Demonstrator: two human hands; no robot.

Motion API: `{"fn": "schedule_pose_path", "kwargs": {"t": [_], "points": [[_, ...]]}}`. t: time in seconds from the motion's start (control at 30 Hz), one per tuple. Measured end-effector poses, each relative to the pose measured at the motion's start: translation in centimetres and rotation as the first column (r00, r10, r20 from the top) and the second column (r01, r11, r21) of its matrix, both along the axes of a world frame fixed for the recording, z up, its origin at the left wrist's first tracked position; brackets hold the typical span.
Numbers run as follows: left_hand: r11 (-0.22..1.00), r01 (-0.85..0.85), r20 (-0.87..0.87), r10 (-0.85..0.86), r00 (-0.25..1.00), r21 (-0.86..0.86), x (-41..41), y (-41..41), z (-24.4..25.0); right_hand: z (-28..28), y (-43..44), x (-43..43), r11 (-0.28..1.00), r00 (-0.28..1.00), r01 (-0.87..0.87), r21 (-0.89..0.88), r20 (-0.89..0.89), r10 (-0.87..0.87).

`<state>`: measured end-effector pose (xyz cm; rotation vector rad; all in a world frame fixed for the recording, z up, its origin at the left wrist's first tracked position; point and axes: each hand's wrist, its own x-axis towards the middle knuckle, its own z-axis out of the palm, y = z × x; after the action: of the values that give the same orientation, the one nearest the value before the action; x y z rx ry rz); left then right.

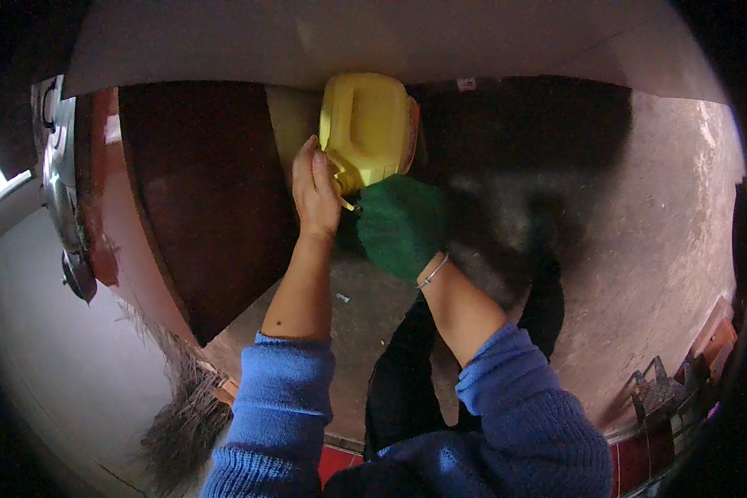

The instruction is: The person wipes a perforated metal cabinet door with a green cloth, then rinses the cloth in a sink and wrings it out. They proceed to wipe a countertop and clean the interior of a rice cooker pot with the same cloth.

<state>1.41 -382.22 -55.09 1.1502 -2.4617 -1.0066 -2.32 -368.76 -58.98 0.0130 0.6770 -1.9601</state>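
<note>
A yellow plastic jug [370, 124] with a reddish label on its side is tilted, its neck towards me. My left hand [316, 190] grips it at the neck and handle side. My right hand [404, 225] is under a green cloth or cover [395, 239] just below the neck; its fingers and what they hold are hidden. A thin yellow strip at the neck, perhaps a cap strap, reaches towards the green material. A bracelet circles my right wrist.
A dark brown panel [205, 187] stands at the left, with a metal pot or lid [68, 187] beyond it. Dry brush or twigs [187, 423] lie at lower left. A jagged metal object [657, 392] is at lower right. A pale surface [373, 37] spans the top.
</note>
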Motion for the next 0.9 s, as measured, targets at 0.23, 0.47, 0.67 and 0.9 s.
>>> {"fn": "schedule_pose_path", "kwargs": {"t": [0.23, 0.47, 0.67, 0.9], "points": [[0.991, 0.002, 0.128, 0.015, 0.992, -0.13, -0.2, -0.2, -1.1, -1.3, -0.9, 0.0, 0.911, 0.255, 0.28, 0.303, -0.938, 0.234], [0.88, 0.294, 0.037, -0.302, 0.953, -0.372, -1.0, 5.7, 5.3, 8.2, 6.3, -3.1, 0.877, 0.298, 0.3, 0.375, -0.91, 0.287], [0.704, 0.706, 0.082, -0.702, 0.708, -0.077, -6.1, 18.5, 20.4, 19.9, 13.9, -6.9, 0.833, 0.369, 0.424, 0.356, -0.908, 0.2], [0.463, 0.874, -0.002, -0.884, 0.468, -0.149, -18.7, 27.5, 33.7, 34.3, 23.1, -15.2, 0.8, 0.276, 0.55, 0.24, -0.956, 0.097]]}}
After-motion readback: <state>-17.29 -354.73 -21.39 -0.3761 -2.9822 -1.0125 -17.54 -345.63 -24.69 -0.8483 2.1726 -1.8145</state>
